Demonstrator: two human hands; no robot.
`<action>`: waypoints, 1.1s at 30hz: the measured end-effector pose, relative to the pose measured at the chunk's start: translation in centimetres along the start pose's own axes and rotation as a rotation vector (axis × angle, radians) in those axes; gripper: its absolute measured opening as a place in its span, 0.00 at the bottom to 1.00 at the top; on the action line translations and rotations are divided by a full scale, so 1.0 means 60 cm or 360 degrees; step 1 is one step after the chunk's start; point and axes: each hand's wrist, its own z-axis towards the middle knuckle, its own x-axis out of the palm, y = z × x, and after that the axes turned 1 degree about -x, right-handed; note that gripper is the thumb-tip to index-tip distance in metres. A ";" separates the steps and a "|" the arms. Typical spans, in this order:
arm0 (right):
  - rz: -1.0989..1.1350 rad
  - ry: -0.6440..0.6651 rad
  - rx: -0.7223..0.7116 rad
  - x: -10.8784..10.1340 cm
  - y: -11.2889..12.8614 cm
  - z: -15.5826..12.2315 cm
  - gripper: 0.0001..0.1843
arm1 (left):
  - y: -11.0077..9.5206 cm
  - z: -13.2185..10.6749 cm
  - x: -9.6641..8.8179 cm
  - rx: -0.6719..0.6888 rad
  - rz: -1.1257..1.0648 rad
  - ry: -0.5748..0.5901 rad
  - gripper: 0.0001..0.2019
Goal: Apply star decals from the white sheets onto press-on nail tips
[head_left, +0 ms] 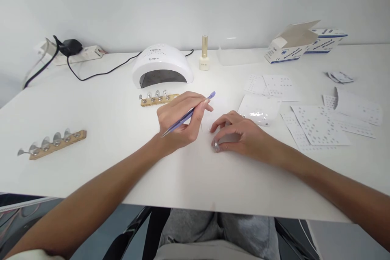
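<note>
My left hand [184,120] is closed around a slim purple nail tool [185,117], which has a pointed metal end and a flattened purple end. It hovers over the table, left of my right hand [240,136]. Between the thumb and fingers of my right hand is a clear nail tip [216,146] with a silver star on it. Just beyond that hand lies a shiny sticker sheet [258,107] with star shapes. A wooden nail-tip stand [160,100] sits behind my left hand, partly hidden by it.
A second stand [57,145] with clear tips is at left. Behind are a white nail lamp [163,65], a polish bottle [204,59], a clear tray [240,57] and alcohol pad boxes [288,46]. Sticker sheets [321,124] spread at right. A power strip [81,55] lies back left.
</note>
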 end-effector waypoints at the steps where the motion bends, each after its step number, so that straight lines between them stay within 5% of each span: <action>1: -0.0001 0.0007 0.0015 0.000 0.000 0.000 0.01 | 0.000 0.000 0.000 0.0002 -0.0002 0.0007 0.13; 12: 0.0054 0.0042 0.0098 -0.005 0.005 0.001 0.05 | 0.005 0.000 0.000 0.0009 -0.0012 0.0058 0.12; 17: 0.0104 -0.0005 0.0128 -0.020 -0.001 0.001 0.06 | 0.003 0.006 -0.006 -0.0262 -0.0025 0.0099 0.11; 24: -0.0066 -0.0458 0.0097 -0.050 -0.004 0.003 0.06 | 0.011 0.003 -0.005 -0.0575 -0.0284 -0.0019 0.11; 27: -0.0423 -0.0570 -0.0022 -0.044 -0.027 0.003 0.19 | 0.012 0.004 -0.002 -0.0710 -0.0429 0.0025 0.10; 30: -0.0638 -0.0322 -0.0102 -0.034 -0.052 0.002 0.38 | 0.014 0.008 -0.001 -0.0862 -0.0558 0.0077 0.09; 33: -0.0695 -0.0089 -0.0039 -0.030 -0.059 0.001 0.43 | 0.018 0.014 -0.001 -0.1047 -0.0773 0.0135 0.07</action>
